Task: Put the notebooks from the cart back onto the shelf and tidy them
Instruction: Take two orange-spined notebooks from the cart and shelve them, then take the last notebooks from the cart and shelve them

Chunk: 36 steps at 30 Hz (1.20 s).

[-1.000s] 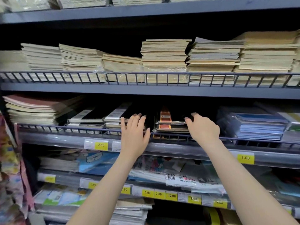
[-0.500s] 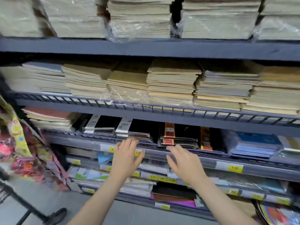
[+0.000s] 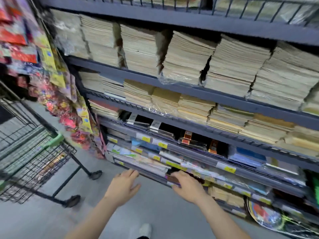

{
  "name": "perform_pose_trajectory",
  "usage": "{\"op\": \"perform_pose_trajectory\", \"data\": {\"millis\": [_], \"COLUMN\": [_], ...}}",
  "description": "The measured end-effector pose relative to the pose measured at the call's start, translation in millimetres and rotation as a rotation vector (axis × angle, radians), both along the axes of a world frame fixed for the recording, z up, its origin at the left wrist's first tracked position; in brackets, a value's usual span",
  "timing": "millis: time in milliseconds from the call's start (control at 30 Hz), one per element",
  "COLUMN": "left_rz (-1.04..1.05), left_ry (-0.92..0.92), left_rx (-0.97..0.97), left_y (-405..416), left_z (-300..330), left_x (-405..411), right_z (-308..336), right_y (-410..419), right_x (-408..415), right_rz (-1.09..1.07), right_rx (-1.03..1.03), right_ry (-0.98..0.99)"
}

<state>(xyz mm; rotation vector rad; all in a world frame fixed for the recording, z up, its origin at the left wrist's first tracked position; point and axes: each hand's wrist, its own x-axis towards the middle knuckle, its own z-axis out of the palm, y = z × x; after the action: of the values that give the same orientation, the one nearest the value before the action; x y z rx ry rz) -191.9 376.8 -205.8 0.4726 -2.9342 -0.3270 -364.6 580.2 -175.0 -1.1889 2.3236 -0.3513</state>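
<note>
Lying flat, notebooks (image 3: 162, 131) run long axis into shelf (image 3: 189, 125); both hands' grip apart, empty.

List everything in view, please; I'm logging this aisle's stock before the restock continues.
shelf: one, dark grey, several tiers, right
beige notebook stacks: many, upper tiers
black notebooks: a few stacks, middle tier
blue notebooks: one stack, right of the black ones
yellow price tags: several, on the rails
cart: one, black wire, green handle, left
hanging packets: many, multicoloured, left of the shelf
left hand: empty, fingers straight
right hand: empty, fingers straight
</note>
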Motion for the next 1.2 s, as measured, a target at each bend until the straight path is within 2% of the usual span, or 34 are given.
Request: {"op": "perform_pose_trajectory", "data": {"millis": [167, 300, 533, 733, 833, 1033, 1200], "left_rz": [0.111, 0.296, 0.421, 0.368, 0.342, 0.37, 0.405], "left_ry": [-0.041, -0.062, -0.071, -0.022, 0.019, 0.217, 0.215], "left_rx": [0.14, 0.284, 0.313, 0.37, 0.388, 0.521, 0.563], "left_y": [2.8, -14.8, -107.8, -200.1, -240.8, -322.9, -397.3], "left_z": [6.0, 9.3, 9.2, 16.0, 29.4, 49.7, 38.4], "left_x": [55.6, 111.6, 236.0, 331.5, 355.0, 367.0, 369.4], "right_z": [3.0, 2.8, -8.6, -19.0, -13.8, -9.7, -26.3], "right_y": [-14.9, -25.3, -105.7, -204.1, -252.6, -350.9, -422.9], "right_x": [43.1, 83.9, 170.0, 265.9, 301.5, 334.7, 338.1], "right_rz": [0.022, -0.058, -0.054, -0.16, -0.185, -0.25, -0.299], "right_rx": [-0.08, -0.207, -0.207, -0.269, -0.275, -0.293, -0.317], "right_ry": [-0.054, -0.048, -0.092, -0.14, -0.181, -0.312, -0.361]}}
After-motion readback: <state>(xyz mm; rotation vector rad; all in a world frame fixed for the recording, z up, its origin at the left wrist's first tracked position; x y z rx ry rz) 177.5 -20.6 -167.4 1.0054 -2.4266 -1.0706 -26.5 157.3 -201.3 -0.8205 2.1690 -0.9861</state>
